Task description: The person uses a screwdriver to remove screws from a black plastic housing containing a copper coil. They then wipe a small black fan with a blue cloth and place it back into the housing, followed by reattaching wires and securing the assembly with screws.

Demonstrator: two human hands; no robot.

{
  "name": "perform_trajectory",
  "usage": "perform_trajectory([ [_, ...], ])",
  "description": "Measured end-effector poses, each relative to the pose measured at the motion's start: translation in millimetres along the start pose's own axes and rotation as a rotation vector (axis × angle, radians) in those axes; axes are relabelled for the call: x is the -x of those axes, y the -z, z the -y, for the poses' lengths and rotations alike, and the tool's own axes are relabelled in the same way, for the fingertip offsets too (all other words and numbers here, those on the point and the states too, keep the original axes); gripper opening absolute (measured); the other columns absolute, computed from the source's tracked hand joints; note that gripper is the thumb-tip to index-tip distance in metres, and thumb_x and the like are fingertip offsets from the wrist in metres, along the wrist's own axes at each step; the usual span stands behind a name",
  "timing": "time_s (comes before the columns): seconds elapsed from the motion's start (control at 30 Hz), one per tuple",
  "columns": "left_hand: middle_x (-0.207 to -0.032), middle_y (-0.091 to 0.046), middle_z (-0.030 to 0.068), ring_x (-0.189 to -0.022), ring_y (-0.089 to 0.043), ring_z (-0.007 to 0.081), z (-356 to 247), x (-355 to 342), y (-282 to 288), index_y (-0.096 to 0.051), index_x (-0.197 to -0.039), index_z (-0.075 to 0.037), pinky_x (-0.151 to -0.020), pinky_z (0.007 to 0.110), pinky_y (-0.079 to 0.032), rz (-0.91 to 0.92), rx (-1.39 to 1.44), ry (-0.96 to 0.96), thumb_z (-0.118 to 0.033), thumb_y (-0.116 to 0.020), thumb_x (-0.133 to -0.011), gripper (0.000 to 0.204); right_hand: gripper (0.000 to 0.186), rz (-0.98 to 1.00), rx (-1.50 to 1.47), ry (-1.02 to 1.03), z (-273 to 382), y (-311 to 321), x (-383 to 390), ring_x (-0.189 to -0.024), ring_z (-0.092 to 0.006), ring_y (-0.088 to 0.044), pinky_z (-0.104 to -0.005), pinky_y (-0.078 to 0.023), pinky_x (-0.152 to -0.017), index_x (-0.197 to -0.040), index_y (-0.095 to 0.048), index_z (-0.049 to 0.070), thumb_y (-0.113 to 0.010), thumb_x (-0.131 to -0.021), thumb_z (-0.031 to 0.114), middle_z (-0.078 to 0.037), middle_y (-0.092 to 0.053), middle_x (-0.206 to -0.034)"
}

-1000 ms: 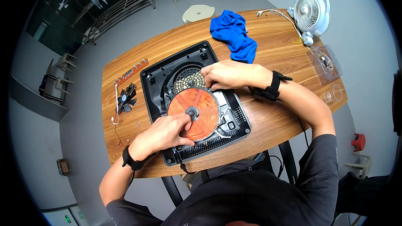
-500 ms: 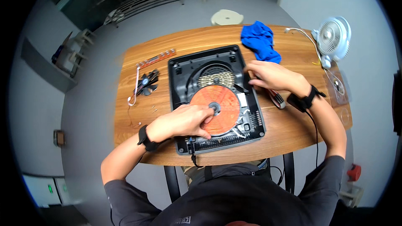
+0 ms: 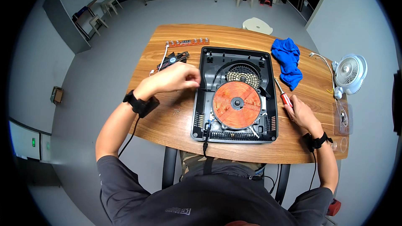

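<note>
An opened induction cooker housing (image 3: 197, 119), black and shallow, lies on the wooden table in front of me. In it sits a round orange-red copper coil (image 3: 228, 111) with a grey centre, just nearer than a round vent grille (image 3: 243, 74). Beside the housing's left wall is my left hand (image 3: 178, 77), its fingers curled in; whatever they may hold is hidden. On the right, my right hand (image 3: 302, 113) is closed round the handle of a red-handled screwdriver (image 3: 286, 98), whose shaft points away from me along the table.
A black fan (image 3: 173, 60) and an orange circuit board strip (image 3: 188, 42) lie at the far left. Small screws (image 3: 176, 111) rest left of the housing. A blue cloth (image 3: 287, 60), a white desk fan (image 3: 350, 72) and a clear plastic tray (image 3: 342, 123) are on the right.
My left hand has left the coil's centre and moved to the housing's left side. My right hand has come back from the housing's right edge onto the screwdriver. The view has shifted.
</note>
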State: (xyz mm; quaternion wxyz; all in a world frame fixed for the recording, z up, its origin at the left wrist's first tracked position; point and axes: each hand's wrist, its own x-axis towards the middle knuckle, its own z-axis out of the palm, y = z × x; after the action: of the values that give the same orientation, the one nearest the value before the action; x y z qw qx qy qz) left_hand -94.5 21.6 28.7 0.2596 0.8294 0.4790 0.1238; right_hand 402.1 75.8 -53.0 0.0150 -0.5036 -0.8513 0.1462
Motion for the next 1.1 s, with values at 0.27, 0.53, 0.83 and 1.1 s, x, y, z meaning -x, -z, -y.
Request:
perform_trajectory([
  [0.27,-0.096,-0.072,0.0126,-0.093,-0.070,0.0312,81.5,60.3,-26.2,-0.072,-0.095,-0.001,-0.083,0.041,-0.057,-0.114,-0.181,0.214,-0.008,-0.077,-0.086,0.012,0.034,-0.121,-0.055,0.013,-2.7,-28.2,4.4,-0.091,-0.0589,-0.061,-0.0632,-0.050,-0.076,-0.118,-0.043,0.001,-0.053,-0.108,0.032,-0.037,-0.063,-0.106],
  [0.53,-0.106,-0.070,0.0131,-0.098,-0.069,0.0341,77.4,64.8,-45.8,-0.071,-0.105,-0.002,-0.085,0.044,-0.057,-0.212,-0.309,0.153,-0.006,-0.077,-0.087,0.019,0.037,-0.060,-0.027,0.003,-7.9,-29.9,-2.7,-0.099,-0.0584,-0.061,-0.0609,-0.051,-0.082,-0.120,-0.042,0.000,-0.051,-0.109,0.034,-0.037,-0.060,-0.114],
  [0.83,-0.104,-0.070,0.0145,-0.100,-0.068,0.0374,71.2,57.8,-56.3,-0.069,-0.102,-0.002,-0.086,0.046,-0.056,-0.192,-0.349,0.105,-0.005,-0.075,-0.087,0.017,0.044,0.009,-0.005,-0.022,-11.7,-28.9,-8.6,-0.106,-0.0566,-0.061,-0.0582,-0.051,-0.090,-0.123,-0.043,-0.002,-0.048,-0.110,0.040,-0.039,-0.061,-0.119],
  [1.1,-0.099,-0.071,0.0148,-0.097,-0.069,0.0389,78.4,54.6,-72.2,-0.067,-0.096,-0.001,-0.083,0.047,-0.056,-0.249,-0.393,0.063,-0.006,-0.073,-0.087,0.011,0.050,-0.010,0.048,-0.026,-6.1,-30.0,-8.0,-0.108,-0.0548,-0.063,-0.0561,-0.052,-0.093,-0.130,-0.041,-0.004,-0.053,-0.108,0.038,-0.039,-0.062,-0.120],
])
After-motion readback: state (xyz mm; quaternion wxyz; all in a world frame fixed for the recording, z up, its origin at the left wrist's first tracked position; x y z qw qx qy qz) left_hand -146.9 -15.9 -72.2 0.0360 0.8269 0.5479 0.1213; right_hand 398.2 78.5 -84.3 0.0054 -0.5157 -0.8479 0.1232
